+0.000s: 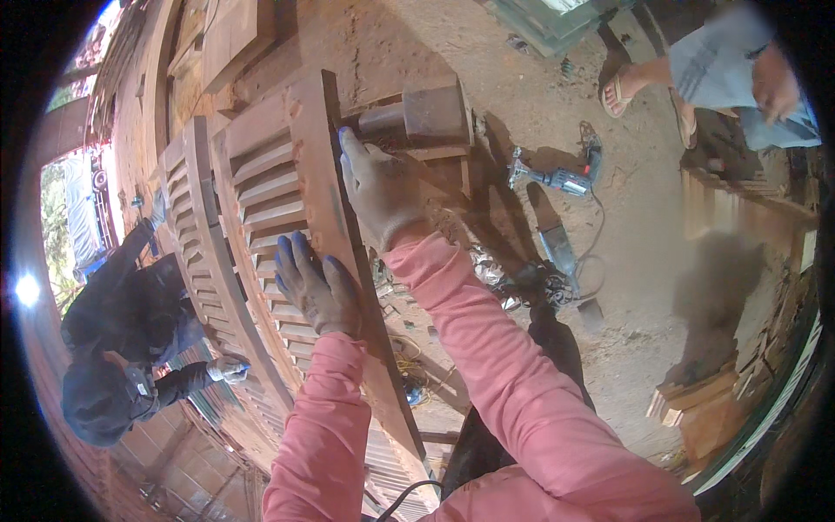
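Observation:
A brown wooden louvred shutter (300, 165), with slanted slats set in a frame, lies before me. My left hand (320, 287), in a grey glove with blue fingertips, rests flat across its slats and side rail, fingers spread. Farther up, my right hand (378, 187), gloved alike, is against the rail's outer right edge with its fingers stretched along it; its thumb is hidden. A second louvred shutter (202, 226) lies alongside on the left. There a co-worker in dark clothes (130, 322) leans in, one gloved hand (228, 370) at that shutter's outer edge.
A dark wooden block (432, 111) sits beyond my right hand. On the dirt floor lie a corded blue power tool (570, 181) and a flat metal piece (558, 250). Another person's sandalled foot (619, 94) shows at upper right. Wood pieces (696, 396) are stacked at lower right.

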Action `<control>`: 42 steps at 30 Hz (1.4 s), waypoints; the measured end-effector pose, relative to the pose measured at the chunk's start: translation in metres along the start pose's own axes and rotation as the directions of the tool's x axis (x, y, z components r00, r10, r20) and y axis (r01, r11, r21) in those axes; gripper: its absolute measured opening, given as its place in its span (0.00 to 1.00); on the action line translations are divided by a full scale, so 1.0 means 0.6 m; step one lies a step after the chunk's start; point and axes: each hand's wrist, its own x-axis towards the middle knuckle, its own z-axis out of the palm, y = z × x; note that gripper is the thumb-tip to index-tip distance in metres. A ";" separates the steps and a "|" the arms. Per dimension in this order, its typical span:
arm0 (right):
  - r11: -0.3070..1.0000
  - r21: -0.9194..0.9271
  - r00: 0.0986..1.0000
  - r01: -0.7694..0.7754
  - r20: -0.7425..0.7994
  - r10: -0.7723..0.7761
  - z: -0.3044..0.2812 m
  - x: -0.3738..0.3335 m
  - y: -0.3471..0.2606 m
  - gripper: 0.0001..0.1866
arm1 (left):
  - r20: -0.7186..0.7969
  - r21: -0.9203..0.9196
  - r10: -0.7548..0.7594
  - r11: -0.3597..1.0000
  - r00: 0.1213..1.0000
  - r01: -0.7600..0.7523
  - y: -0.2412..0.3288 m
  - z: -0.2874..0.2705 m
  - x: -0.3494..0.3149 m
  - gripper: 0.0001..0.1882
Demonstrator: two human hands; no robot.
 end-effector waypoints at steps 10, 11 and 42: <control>0.961 -0.226 0.987 -0.161 -0.044 0.155 0.003 0.067 -0.012 0.08 | 0.002 -0.025 0.026 0.999 1.000 -0.026 0.001 0.009 0.010 0.35; 0.966 -0.219 0.990 -0.141 -0.008 0.143 0.007 0.066 -0.018 0.08 | 0.001 -0.025 0.022 0.999 1.000 -0.022 -0.002 0.008 0.007 0.35; 0.974 -0.204 0.986 -0.100 0.111 0.125 0.003 0.093 -0.033 0.11 | 0.004 -0.022 -0.017 1.000 1.000 0.017 -0.006 0.008 0.002 0.35</control>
